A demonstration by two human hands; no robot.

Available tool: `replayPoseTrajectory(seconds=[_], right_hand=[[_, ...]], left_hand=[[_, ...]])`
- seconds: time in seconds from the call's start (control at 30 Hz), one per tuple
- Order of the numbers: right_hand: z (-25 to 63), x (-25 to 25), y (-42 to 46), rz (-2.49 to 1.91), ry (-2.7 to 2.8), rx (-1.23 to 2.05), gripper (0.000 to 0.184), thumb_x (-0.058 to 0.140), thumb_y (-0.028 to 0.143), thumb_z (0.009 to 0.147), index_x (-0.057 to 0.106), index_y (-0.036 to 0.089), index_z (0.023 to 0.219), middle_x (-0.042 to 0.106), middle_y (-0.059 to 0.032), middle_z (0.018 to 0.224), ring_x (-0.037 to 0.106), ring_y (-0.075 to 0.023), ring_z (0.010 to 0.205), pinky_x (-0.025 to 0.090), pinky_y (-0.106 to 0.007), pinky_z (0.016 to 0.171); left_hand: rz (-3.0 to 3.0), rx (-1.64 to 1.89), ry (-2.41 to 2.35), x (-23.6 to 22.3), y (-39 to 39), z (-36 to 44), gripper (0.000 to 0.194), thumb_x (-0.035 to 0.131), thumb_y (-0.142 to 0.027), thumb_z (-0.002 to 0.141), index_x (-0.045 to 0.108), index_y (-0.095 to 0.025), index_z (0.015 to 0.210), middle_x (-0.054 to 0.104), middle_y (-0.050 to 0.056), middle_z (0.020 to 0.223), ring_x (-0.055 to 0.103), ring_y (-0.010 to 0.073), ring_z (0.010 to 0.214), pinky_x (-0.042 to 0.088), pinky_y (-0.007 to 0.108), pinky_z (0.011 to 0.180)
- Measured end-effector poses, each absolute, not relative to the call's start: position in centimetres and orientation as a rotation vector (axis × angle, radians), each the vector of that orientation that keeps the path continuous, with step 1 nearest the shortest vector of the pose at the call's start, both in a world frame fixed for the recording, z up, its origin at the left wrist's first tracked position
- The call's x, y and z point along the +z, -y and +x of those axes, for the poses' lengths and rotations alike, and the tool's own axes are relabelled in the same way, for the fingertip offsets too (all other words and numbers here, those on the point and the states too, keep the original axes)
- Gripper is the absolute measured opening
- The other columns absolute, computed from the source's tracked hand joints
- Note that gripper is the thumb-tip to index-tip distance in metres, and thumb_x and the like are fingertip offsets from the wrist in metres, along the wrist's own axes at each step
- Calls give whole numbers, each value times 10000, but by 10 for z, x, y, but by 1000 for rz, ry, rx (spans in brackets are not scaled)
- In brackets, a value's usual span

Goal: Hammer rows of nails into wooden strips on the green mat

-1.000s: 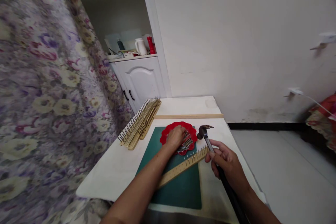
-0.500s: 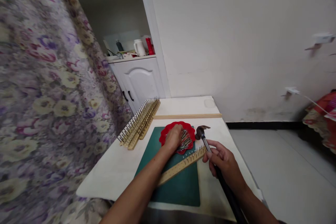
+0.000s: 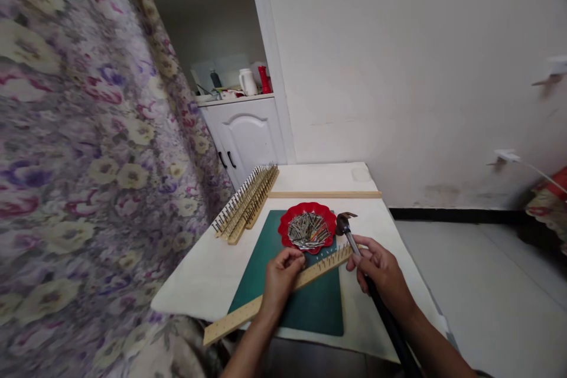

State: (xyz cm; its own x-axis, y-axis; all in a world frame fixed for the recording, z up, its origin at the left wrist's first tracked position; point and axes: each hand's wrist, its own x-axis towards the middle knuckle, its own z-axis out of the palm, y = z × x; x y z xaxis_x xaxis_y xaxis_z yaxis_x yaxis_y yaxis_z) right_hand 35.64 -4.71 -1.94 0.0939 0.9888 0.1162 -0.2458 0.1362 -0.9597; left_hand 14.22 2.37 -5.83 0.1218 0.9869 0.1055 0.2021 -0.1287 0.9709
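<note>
My right hand (image 3: 376, 271) is wrapped round a claw hammer (image 3: 352, 242), its head raised beside the red dish. Over a wooden strip (image 3: 239, 316), my left hand (image 3: 283, 277) is closed with fingertips pinched; whatever it holds is too small to make out. The strip lies slantwise across a green mat (image 3: 319, 310), with nails standing in its right part and small holes along its left part. Just beyond the left hand, a scalloped red dish (image 3: 286, 227) holds a heap of loose nails (image 3: 310, 230).
Several nail-studded wooden strips (image 3: 248, 201) lie at the table's left side. A bare wooden strip (image 3: 325, 195) crosses the far part of the white table (image 3: 195, 271). A floral curtain (image 3: 110, 159) hangs at left, and a white cabinet (image 3: 252, 136) stands behind.
My left hand has come out of the red dish and back toward me, over the wooden strip. The right hand keeps its hold on the hammer. The view has shifted slightly.
</note>
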Motion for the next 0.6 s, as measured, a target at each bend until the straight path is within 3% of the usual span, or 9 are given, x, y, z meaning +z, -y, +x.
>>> replayPoseTrajectory(seconds=[0.6], right_hand=[[350,-16,54,-941,1031,1228,373,592,339,810,513,154,1124,604,16,670,416,-55,324,272,-194,350]], left_hand=[[1678,1013,-1314,-72,-17,156,159,588,-303,729,636,-151,730,542,-33,591,458,109,566,322,193,547]])
